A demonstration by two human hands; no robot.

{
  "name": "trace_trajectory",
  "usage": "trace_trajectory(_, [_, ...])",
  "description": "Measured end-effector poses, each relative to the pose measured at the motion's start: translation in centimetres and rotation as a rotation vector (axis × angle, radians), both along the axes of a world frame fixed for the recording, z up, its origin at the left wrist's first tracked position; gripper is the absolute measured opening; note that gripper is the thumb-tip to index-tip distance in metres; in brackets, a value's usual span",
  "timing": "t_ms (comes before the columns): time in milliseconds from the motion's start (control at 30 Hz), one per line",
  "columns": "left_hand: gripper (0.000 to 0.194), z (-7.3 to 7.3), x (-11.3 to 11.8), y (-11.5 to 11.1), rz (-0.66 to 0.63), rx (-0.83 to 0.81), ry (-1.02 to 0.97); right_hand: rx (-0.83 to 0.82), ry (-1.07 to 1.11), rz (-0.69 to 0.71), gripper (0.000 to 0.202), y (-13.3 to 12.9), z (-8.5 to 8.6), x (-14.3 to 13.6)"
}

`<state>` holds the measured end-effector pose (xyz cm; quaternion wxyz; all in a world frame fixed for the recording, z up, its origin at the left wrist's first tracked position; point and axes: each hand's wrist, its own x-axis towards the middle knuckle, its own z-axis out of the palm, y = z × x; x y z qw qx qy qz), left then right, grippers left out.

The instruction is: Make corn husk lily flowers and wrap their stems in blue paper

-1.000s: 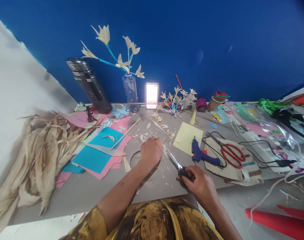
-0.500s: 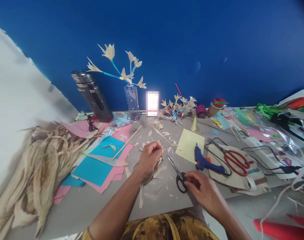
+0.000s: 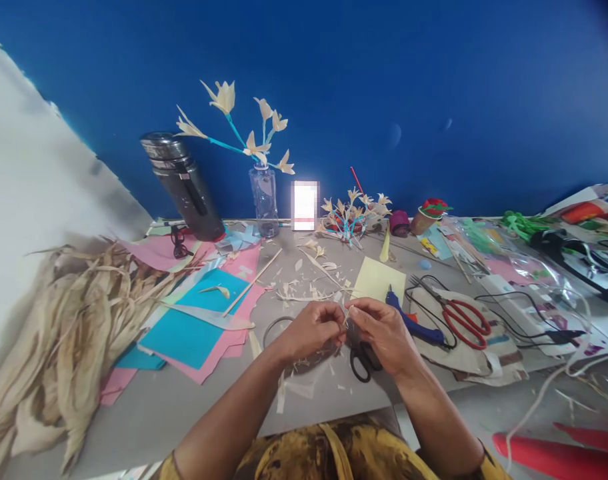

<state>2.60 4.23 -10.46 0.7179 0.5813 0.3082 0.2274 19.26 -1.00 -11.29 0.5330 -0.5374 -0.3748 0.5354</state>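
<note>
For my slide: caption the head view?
Left hand and right hand pinch a small pale sliver near black loop-handled scissors.

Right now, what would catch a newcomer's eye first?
Probably the pale flowers on blue stems, rising from a clear bottle against the deep blue wall. Front and centre, the left hand and right hand pinch a small pale piece. Dried husks heap up at the picture's left.

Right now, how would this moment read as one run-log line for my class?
left grip: pinching pale piece | right grip: pinching same piece | black-handled scissors: on table, partly hidden
</note>
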Motion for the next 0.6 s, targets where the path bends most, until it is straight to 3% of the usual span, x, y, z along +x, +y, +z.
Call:
trace_trajectory(167, [0.03,-0.6,0.4,0.0,0.06,-0.156,-0.096,0.002,0.074,-0.006,0.035,-0.1,0.1,0.5])
trace_trajectory(367, [0.036,-1.0,0.5,0.2,0.052,-0.199,-0.128,0.041,0.011,0.133,0.031,-0.1,0.7,0.1])
trace_trajectory(600, [0.032,-1.2,0.8,-0.5,0.036,-0.147,-0.088,0.065,0.158,-0.098,0.029,0.8,0.3,1.3])
